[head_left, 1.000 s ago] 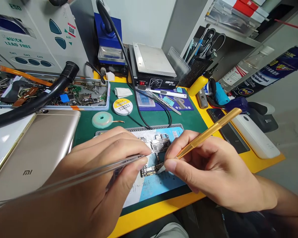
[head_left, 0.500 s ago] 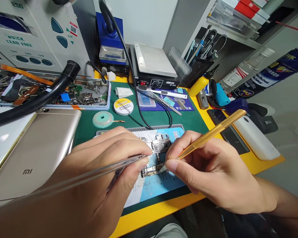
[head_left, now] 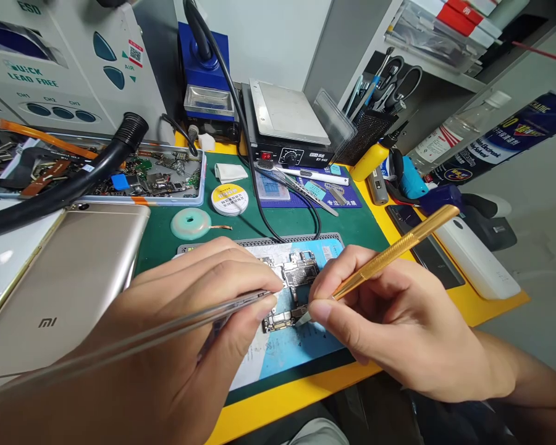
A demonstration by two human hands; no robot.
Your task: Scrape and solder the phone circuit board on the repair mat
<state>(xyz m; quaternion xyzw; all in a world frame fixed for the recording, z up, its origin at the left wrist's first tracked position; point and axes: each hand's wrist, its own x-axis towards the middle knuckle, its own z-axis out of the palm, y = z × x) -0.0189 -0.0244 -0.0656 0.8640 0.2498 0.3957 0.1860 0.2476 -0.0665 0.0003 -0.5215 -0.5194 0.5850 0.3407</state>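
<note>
My left hand (head_left: 180, 278) is closed, thumb and forefinger pinching what look like slim metal tweezers (head_left: 189, 317) whose long arms run back toward the camera. Its fingertips are at the left side of a phone logic board (head_left: 301, 275); they hide part of it and the tweezers' front end. In my right hand (head_left: 398, 337) is a craft knife (head_left: 398, 250) with a gold knurled handle, held like a pen. The knife's pale blade points down at the board's lower strip, by its right end; whether it touches cannot be made out. The board lies on a blue-and-white mat (head_left: 278, 358).
Left of the hands are a gold phone (head_left: 90, 272) and a tray (head_left: 176, 201) of loose boards, crossed by a black hose (head_left: 74, 185). Behind stand a heating plate (head_left: 290, 114) and a round tin (head_left: 230, 199). A black cable (head_left: 252, 154) droops toward the mat. A white device (head_left: 479, 256) lies right.
The view has shifted very slightly. Both hands keep their grips and places over the board, and the knife's blade stays at the lower strip.
</note>
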